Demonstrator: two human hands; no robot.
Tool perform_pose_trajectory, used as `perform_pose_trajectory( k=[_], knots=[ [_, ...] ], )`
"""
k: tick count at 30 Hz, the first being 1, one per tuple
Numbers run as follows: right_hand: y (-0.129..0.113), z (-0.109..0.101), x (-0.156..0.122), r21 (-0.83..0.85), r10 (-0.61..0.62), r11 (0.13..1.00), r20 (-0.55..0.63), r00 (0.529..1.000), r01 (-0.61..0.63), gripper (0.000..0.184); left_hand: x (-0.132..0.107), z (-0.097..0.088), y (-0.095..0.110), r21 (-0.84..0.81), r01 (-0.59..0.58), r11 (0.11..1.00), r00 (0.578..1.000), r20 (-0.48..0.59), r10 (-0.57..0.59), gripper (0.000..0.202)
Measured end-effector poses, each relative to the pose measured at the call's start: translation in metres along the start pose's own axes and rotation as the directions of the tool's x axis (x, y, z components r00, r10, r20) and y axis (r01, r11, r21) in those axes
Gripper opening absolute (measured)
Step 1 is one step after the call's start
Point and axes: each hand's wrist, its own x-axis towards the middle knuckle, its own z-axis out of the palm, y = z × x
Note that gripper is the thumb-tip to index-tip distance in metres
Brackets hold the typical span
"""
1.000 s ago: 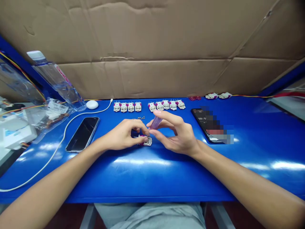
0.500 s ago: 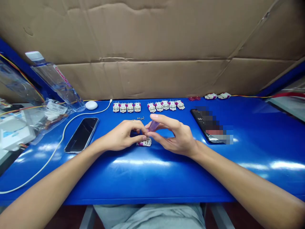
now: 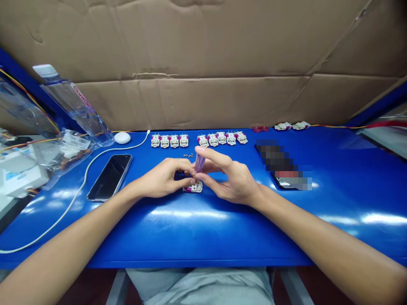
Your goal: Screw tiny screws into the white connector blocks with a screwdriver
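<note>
A small white and magenta part [image 3: 193,188] lies on the blue table [image 3: 203,228] in front of me. My left hand [image 3: 163,178] is closed, its fingertips pinching the part's left side. My right hand [image 3: 227,176] is closed on a small screwdriver [image 3: 199,163] with a clear purple handle. The screwdriver stands nearly upright with its tip down on the part. A few tiny loose screws [image 3: 188,156] lie just behind my hands.
Two rows of similar white and magenta parts [image 3: 199,140] line the back, with two more [image 3: 291,126] at the far right. A dark phone [image 3: 110,176] and white cable [image 3: 73,199] lie left, another phone [image 3: 282,167] right. Plastic bags [image 3: 63,127] sit far left; cardboard [image 3: 203,63] walls the back.
The screwdriver has swung from a slant to nearly upright over the part. My right hand has shifted slightly left and closer to my left hand.
</note>
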Motion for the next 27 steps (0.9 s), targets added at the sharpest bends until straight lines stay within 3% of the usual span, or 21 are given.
perform_pose_trajectory(
  k=[8, 14, 19, 24, 27],
  knots=[
    [-0.0004, 0.0014, -0.0018, 0.018, 0.068, 0.997, 0.040, 0.997, -0.069, 0.080, 0.0002, 0.0001, -0.0031, 0.017, -0.017, 1.000, 1.000, -0.002, 0.017, 0.020],
    [-0.0034, 0.0022, 0.0008, -0.013, 0.029, 0.999, -0.060, 0.998, -0.030, 0.073, -0.0035, -0.0064, 0.0019, 0.076, -0.012, 0.997, 0.999, 0.040, 0.009, 0.023],
    [-0.0036, 0.0012, 0.0024, 0.001, 0.082, 0.997, 0.001, 0.997, -0.082, 0.074, -0.0042, -0.0090, 0.0027, 0.094, 0.010, 0.996, 0.998, 0.058, -0.016, 0.025],
    [-0.0023, 0.0012, 0.0032, -0.011, 0.043, 0.999, -0.082, 0.996, -0.044, 0.068, -0.0023, -0.0060, 0.0009, 0.071, 0.016, 0.997, 0.998, 0.065, -0.020, 0.028],
    [-0.0013, -0.0006, 0.0026, -0.018, 0.082, 0.996, -0.029, 0.996, -0.083, 0.071, -0.0018, -0.0032, 0.0002, 0.046, 0.006, 0.999, 0.998, 0.055, -0.009, 0.030]
  ],
)
